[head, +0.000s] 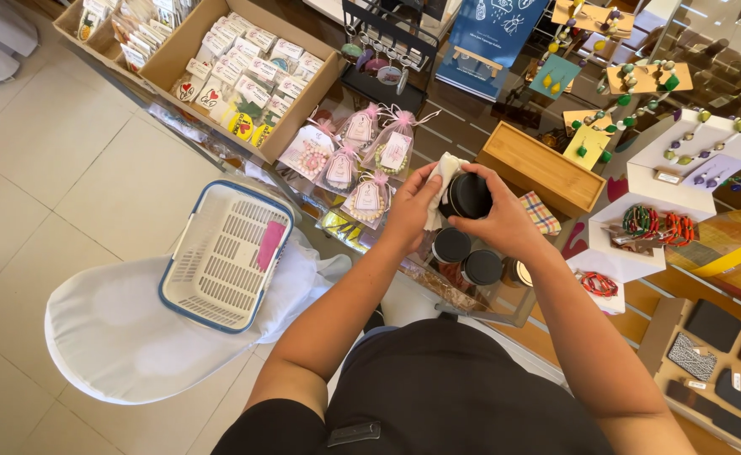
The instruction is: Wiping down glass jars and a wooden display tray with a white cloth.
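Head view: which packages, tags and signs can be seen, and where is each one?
Cardboard box, top left: brown, filled with small white cards.
Gift bags, left of the hands: clear pouches, pink bows, white tags.
Blue banner, top centre: white drawings.
Black-lidded jar: in right hand; left hand presses white cloth.

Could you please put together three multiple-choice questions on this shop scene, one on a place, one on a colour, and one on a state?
1. Where is the white basket?
A. On a white cushioned seat to the person's left
B. On the wooden box
C. On the floor tiles

2. What colour is the lid of the jar held in the hands?
A. Red
B. Black
C. Yellow

3. What is the left hand doing?
A. Resting flat in the basket
B. Hanging free
C. Pressing a white cloth to the jar

Answers: 1 A, the basket sits on the white seat. 2 B, the lid is black. 3 C, while the right hand grips the jar.
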